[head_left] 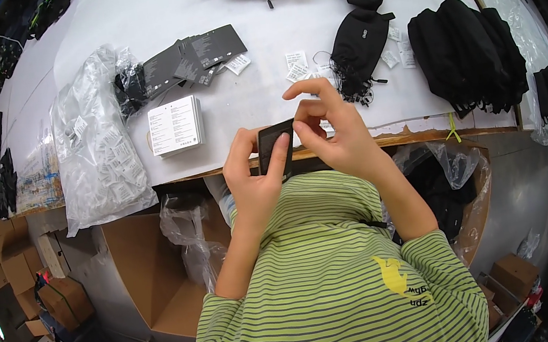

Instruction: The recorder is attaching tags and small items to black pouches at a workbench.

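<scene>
My left hand (251, 167) grips a small dark rectangular card (267, 143), its thumb laid flat across the face, just in front of the table's near edge. Close by on the right, my right hand (331, 129) has its thumb and bent fingers pinched together at the card's upper right corner. Whatever lies between those fingertips is too small to make out. Beyond the right hand lies a black pouch (361, 45) with a bunch of dark cords at its near end. Small white labels (297, 65) are scattered to the left of this pouch.
A stack of white printed cards (175, 126) stands left of my hands, with black printed cards (212, 46) fanned behind it. Farther left is a clear bag of labels (98, 142). Black pouches (466, 52) are piled at right. Below the table sits an open cardboard box (140, 258).
</scene>
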Demonstrator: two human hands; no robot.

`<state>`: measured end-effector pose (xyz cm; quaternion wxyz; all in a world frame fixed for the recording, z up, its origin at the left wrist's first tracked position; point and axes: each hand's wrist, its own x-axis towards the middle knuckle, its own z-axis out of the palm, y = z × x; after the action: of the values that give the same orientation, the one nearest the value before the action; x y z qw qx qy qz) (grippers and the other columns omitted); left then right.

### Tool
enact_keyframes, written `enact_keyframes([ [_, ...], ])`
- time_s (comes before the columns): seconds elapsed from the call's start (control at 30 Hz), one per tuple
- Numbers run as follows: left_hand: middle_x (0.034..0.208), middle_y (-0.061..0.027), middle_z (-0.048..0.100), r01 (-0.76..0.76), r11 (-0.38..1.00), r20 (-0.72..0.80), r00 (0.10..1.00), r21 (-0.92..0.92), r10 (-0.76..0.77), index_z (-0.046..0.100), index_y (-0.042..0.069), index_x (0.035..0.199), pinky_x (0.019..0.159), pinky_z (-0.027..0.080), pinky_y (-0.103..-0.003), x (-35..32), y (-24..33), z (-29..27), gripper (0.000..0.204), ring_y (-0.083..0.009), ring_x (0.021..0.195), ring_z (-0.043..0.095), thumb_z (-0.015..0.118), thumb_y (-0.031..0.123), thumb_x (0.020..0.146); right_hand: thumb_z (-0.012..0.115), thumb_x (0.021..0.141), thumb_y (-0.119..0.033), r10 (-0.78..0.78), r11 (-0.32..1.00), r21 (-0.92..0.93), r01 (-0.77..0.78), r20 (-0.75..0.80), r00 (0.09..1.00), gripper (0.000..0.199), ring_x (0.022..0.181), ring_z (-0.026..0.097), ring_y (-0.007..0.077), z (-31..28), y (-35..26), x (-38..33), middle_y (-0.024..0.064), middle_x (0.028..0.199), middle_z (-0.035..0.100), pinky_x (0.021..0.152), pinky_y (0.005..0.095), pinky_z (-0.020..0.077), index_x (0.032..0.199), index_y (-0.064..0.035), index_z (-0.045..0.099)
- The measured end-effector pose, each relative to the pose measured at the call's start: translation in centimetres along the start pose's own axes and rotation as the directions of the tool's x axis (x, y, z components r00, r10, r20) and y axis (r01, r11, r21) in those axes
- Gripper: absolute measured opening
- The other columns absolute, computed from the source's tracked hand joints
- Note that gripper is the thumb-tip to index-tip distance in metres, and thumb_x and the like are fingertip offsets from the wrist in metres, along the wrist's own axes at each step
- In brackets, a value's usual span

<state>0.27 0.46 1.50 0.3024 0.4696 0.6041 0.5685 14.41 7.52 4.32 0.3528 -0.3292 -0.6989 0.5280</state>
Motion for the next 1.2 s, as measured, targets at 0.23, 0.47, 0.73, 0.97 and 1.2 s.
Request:
enact_keyframes([
  [0.23,0.072,-0.0041,0.055,-0.227,0.966,0.004,0.974,0.126,0.228,0.067,-0.001,0.089,0.057,0.04,-0.024,0.2,0.6,-0.1,0.015,-0.0135,0.063,0.051,0.071,-0.001,0.074,0.06,0.085,-0.004,0.006,1.0,0.013,-0.006,-0.072,0.997,0.022,0.052,0.049,0.0081,0.2,0.5,-0.4,0.0029,0.063,0.055,0.051,0.0218,0.0377,0.105,-0.0046,0.051],
  [0.47,0.08,-0.0024,0.058,0.199,0.843,0.373,0.928,-0.499,0.002,0.062,-0.003,0.091,0.069,0.041,-0.021,0.7,-0.8,-1.3,0.016,-0.0091,0.073,0.053,0.053,0.009,0.094,0.066,0.084,-0.005,0.117,0.99,0.069,-0.122,0.071,0.991,0.008,0.062,0.053,0.0045,-1.7,1.3,-1.7,0.0017,0.072,0.06,0.057,0.0191,0.0432,0.086,0.0001,0.061],
  [0.73,0.087,-0.0019,0.057,0.289,0.923,0.461,0.875,-0.255,-0.147,0.055,-0.001,0.096,0.073,0.043,-0.02,0.6,-0.2,-0.3,0.007,-0.0066,0.079,0.055,0.054,0.005,0.093,0.067,0.084,-0.008,0.139,0.979,0.143,-0.145,0.053,0.989,0.009,0.056,0.048,0.0022,-1.7,1.9,-2.2,-0.0013,0.064,0.056,0.05,0.0174,0.0349,0.086,-0.0022,0.061],
  [0.97,0.085,-0.0033,0.055,0.133,0.962,0.459,0.888,-0.237,-0.01,0.056,-0.002,0.092,0.071,0.045,-0.022,1.1,0.3,0.5,0.005,-0.0092,0.078,0.056,0.057,0.002,0.09,0.062,0.089,-0.011,0.194,0.79,0.548,-0.273,0.199,0.961,0.01,0.054,0.043,0.0009,-2.7,2.7,-2.7,-0.0047,0.064,0.052,0.049,0.0173,0.0337,0.087,-0.0031,0.058],
  [1.2,0.082,-0.0034,0.06,0.111,0.971,0.619,0.784,-0.21,0.044,0.058,-0.001,0.092,0.064,0.045,-0.022,8.0,-1.3,7.4,0.011,-0.007,0.069,0.054,0.06,0.009,0.09,0.058,0.092,-0.018,0.369,0.782,0.506,-0.363,0.094,0.925,0.014,0.048,0.043,0.002,-6.8,3.7,-4.0,-0.0047,0.059,0.052,0.044,0.0179,0.0306,0.091,-0.0045,0.056],
])
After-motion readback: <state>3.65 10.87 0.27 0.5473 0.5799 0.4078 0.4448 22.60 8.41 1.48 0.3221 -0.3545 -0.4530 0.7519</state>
